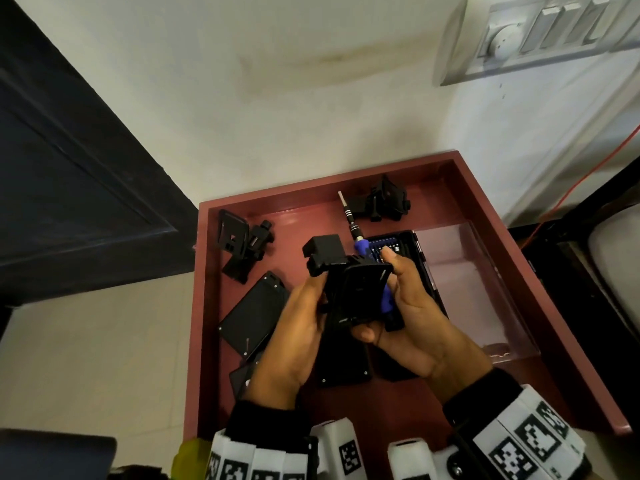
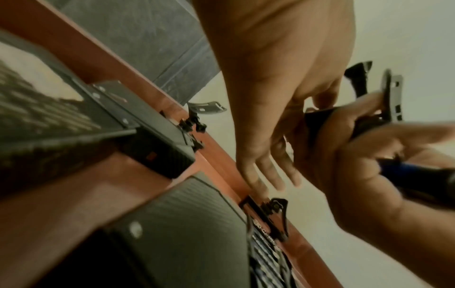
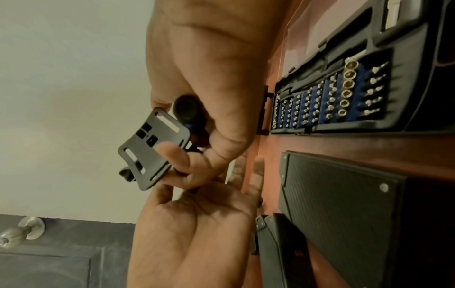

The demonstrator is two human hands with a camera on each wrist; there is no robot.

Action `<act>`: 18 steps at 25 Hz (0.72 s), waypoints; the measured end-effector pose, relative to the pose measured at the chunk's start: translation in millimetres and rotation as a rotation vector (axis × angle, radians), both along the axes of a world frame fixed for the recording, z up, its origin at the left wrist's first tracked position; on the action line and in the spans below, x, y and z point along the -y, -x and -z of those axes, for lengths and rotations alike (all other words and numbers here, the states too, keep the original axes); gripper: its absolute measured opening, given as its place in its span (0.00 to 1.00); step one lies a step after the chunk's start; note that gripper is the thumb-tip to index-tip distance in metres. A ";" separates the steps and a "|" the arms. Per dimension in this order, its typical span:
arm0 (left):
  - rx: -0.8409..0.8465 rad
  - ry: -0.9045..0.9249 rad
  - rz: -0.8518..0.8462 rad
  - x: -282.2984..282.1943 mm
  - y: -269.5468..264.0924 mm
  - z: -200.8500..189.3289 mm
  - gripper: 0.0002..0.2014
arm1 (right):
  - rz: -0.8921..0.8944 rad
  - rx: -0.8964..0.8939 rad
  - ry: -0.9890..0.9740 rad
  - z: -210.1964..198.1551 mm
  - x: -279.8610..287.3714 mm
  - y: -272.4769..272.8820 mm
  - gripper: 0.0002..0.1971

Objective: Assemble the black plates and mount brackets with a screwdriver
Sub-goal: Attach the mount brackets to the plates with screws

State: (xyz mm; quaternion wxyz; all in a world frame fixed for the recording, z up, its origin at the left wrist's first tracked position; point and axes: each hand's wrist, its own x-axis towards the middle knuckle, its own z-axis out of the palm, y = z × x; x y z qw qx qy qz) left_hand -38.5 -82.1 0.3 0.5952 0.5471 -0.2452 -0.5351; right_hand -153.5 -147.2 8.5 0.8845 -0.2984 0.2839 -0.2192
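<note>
A black mount bracket [image 1: 353, 292] is held up over the tray between both hands. My right hand [image 1: 412, 306] grips it together with a blue-and-black screwdriver [image 1: 351, 223], whose shaft points up and to the left. In the right wrist view the thumb presses on the slotted bracket plate [image 3: 150, 150] and the screwdriver's handle end [image 3: 187, 111] sits in the palm. My left hand [image 1: 298, 327] lies against the bracket's left side with its fingers [image 2: 270, 171] straight. Black plates [image 1: 252, 313] [image 1: 343, 365] lie flat in the tray below the hands.
The red-brown tray [image 1: 485, 216] also holds two more assembled brackets [image 1: 242, 244] [image 1: 384, 199], an open bit case [image 3: 332, 97] with its clear lid [image 1: 474, 282], and another plate [image 3: 344, 204]. A dark door stands to the left; a wall is behind.
</note>
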 end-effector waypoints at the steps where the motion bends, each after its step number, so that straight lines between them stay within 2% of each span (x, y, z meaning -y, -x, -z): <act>1: 0.008 0.021 -0.029 1.7 4.2 -1.8 0.18 | 0.001 -0.007 0.012 -1.6 0.3 -0.4 0.30; 3: -0.030 0.122 -0.133 5.1 8.4 -5.3 0.21 | -0.015 -0.083 0.086 -3.3 1.2 -1.0 0.31; 5: -0.038 0.215 -0.260 8.6 4.0 -4.7 0.15 | -0.026 -0.269 0.225 0.8 1.3 -0.3 0.30; 7: 0.020 0.212 -0.417 10.5 -6.4 -0.8 0.05 | 0.008 -0.459 0.413 6.8 2.7 3.6 0.24; 9: 0.147 0.169 -0.568 10.3 -20.2 3.4 0.02 | 0.019 -0.543 0.670 12.2 7.5 9.6 0.15; 11: 0.264 0.156 -0.691 6.9 -33.3 5.4 0.03 | -0.009 -0.573 0.932 12.9 16.0 19.5 0.05; 13: 0.373 0.161 -0.758 3.7 -43.1 5.5 0.06 | -0.022 -0.564 1.086 10.9 22.9 31.2 0.12; 16: 0.454 0.152 -0.786 0.9 -51.0 5.9 0.08 | 0.054 -0.357 1.098 4.0 27.1 41.0 0.12; 18: 0.474 0.147 -0.794 0.3 -51.5 7.1 0.07 | 0.100 -0.298 1.122 3.6 30.0 45.4 0.11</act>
